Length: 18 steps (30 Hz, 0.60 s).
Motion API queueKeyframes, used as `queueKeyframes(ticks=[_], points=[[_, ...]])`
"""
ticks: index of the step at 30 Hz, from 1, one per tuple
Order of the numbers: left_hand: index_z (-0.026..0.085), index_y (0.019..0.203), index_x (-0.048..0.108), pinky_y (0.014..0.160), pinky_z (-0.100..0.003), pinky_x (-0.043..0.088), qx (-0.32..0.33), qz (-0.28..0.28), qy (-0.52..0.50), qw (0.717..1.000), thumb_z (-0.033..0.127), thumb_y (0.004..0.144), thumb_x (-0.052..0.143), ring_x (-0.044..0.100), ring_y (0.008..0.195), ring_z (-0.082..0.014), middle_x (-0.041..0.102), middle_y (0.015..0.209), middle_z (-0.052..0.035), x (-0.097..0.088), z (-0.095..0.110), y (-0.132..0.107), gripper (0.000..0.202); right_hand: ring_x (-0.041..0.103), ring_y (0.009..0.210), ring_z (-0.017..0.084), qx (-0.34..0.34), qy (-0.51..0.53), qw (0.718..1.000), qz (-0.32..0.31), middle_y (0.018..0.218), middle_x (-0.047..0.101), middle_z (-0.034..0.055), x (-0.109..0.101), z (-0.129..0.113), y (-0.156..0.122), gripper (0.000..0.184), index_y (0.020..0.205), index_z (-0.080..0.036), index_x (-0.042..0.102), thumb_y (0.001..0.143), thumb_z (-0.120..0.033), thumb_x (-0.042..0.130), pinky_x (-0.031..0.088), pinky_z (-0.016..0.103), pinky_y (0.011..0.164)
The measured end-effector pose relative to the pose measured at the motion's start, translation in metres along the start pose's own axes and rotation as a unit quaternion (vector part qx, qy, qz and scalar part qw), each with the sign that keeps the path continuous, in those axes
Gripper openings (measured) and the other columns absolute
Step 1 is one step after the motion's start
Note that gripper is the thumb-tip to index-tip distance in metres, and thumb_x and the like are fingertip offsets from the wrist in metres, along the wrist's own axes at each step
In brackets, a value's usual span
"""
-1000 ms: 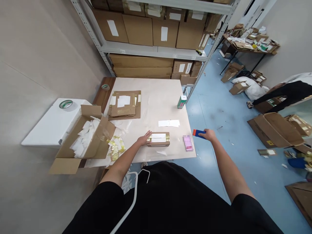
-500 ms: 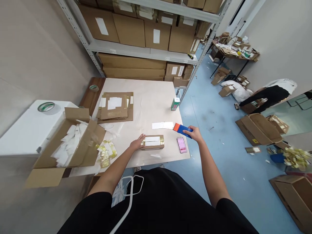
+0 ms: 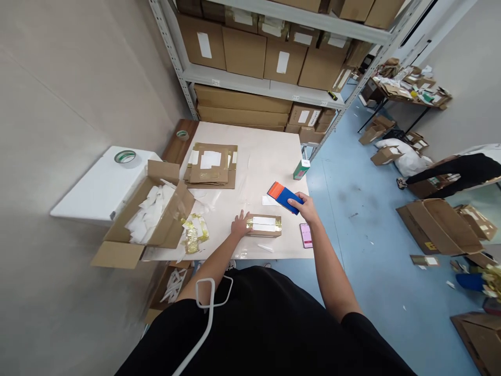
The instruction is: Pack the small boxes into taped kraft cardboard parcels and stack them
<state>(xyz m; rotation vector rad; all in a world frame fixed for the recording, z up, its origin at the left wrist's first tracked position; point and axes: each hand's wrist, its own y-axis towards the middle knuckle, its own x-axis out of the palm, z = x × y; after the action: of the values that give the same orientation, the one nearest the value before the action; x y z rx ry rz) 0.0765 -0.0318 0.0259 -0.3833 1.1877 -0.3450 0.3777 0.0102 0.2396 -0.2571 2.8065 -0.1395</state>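
My left hand [image 3: 240, 224] lies with its fingers spread at the left end of a small taped cardboard box [image 3: 273, 230], touching it. White labels cover part of the box's top. My right hand [image 3: 306, 208] is closed around the lower end of a flat blue packet with an orange end [image 3: 288, 199], held tilted above the table. Under it a white paper strip [image 3: 269, 200] is partly hidden. To the right of the box a pink-screened phone [image 3: 306, 236] rests near the table edge, and a green-and-white carton [image 3: 301, 170] stands farther back.
Flattened cardboard [image 3: 211, 177] lies at the table's back left. An open carton of white paper [image 3: 151, 209] and crumpled yellow tape [image 3: 192, 237] are on the left. Shelving [image 3: 250, 78] with boxes stands behind. At the far right a person [image 3: 462, 167] bends over cartons.
My right hand has carried the blue packet leftward over the white strip, covering much of it. My left hand remains at the box with fingers more spread. The view has swung left.
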Motion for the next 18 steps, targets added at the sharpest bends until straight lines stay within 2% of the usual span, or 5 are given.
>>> queueKeyframes(ticks=[5, 8, 11, 15, 18], points=[[0.039, 0.165, 0.027, 0.100, -0.049, 0.051, -0.049, -0.013, -0.045, 0.998, 0.066, 0.084, 0.068, 0.050, 0.136, -0.0421, 0.018, 0.175, -0.0119, 0.004, 0.004, -0.007, 0.095, 0.066, 0.083, 0.022, 0.005, 0.081, 0.993, -0.088, 0.091, 0.070, 0.0030, 0.040, 0.022, -0.005, 0.055, 0.099, -0.022, 0.066, 0.075, -0.070, 0.078, 0.055, 0.033, 0.073], [0.029, 0.159, 0.040, 0.103, -0.050, 0.048, -0.064, 0.038, -0.030, 0.997, 0.063, 0.083, 0.072, 0.047, 0.139, -0.0429, 0.038, 0.165, -0.0189, 0.005, 0.008, -0.010, 0.089, 0.068, 0.093, 0.025, -0.001, 0.124, 0.983, -0.134, 0.100, 0.072, 0.0048, 0.054, 0.033, -0.013, 0.053, 0.105, -0.023, 0.068, 0.077, -0.066, 0.080, 0.056, 0.036, 0.083], [0.020, 0.146, 0.055, 0.105, -0.050, 0.047, -0.069, 0.067, -0.048, 0.994, 0.050, 0.081, 0.078, 0.053, 0.134, -0.0411, 0.059, 0.144, -0.0228, 0.009, 0.011, -0.013, 0.075, 0.068, 0.098, 0.026, 0.003, 0.148, 0.977, -0.154, 0.106, 0.072, 0.0052, 0.063, 0.044, -0.015, 0.054, 0.106, -0.024, 0.066, 0.072, -0.063, 0.084, 0.054, 0.037, 0.090], [0.021, 0.116, 0.072, 0.103, -0.046, 0.050, -0.073, 0.003, -0.182, 0.981, 0.041, 0.083, 0.076, 0.064, 0.124, -0.0362, 0.073, 0.123, -0.0150, 0.017, 0.009, -0.017, 0.039, 0.067, 0.099, 0.026, 0.052, 0.169, 0.972, -0.152, 0.106, 0.073, 0.0059, 0.074, 0.074, -0.016, 0.062, 0.102, -0.024, 0.063, 0.064, -0.067, 0.085, 0.053, 0.039, 0.094], [0.024, 0.105, 0.075, 0.094, -0.037, 0.056, -0.076, -0.013, -0.249, 0.965, 0.041, 0.086, 0.072, 0.071, 0.114, -0.0283, 0.078, 0.116, -0.0067, 0.021, 0.003, -0.019, 0.026, 0.068, 0.104, 0.027, 0.082, 0.183, 0.967, -0.156, 0.107, 0.074, 0.0069, 0.082, 0.105, -0.022, 0.069, 0.106, -0.024, 0.063, 0.059, -0.068, 0.086, 0.052, 0.040, 0.098]])
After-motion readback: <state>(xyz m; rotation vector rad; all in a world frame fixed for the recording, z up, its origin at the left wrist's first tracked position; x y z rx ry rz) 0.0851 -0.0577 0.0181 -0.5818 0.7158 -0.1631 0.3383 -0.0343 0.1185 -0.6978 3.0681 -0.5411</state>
